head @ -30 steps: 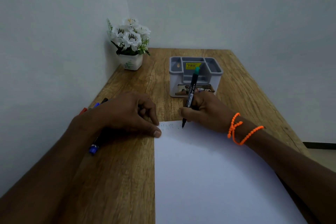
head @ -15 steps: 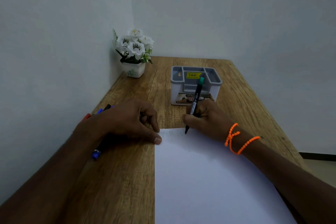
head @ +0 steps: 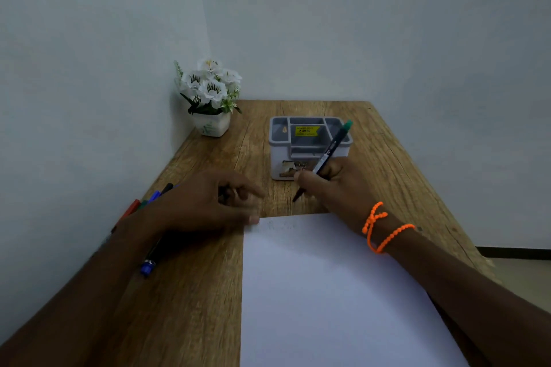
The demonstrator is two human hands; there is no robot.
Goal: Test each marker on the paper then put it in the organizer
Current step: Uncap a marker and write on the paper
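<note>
My right hand (head: 337,185) has its fingers (head: 304,177) curled round a black marker (head: 326,158) with a green end, pinching it low on the barrel. The marker tilts, green end up and away over the organizer (head: 310,147), dark tip down and toward me. The tip hangs over bare wood just beyond the far edge of the paper (head: 328,292), not on the sheet. An orange beaded band (head: 384,229) loops my right wrist.

My left hand (head: 208,202) rests on the tabletop (head: 193,307) with its fingers loosely curled and holding nothing; the thumb tip touches the paper's far left corner. Just beside that corner there are a few faint marks on the sheet, too pale for me to make out their colour.

Under and behind my left hand and forearm lie the other markers (head: 152,256), near the left wall: a blue end sticks out toward me, and red, blue and black ends show beyond my wrist. I think there is a green one among them, but the light is dim.

The organizer is grey, with several open compartments and a yellow sticker inside. It stands beyond the paper, well apart from a small white pot of white flowers (head: 210,98) in the far left corner.
</note>
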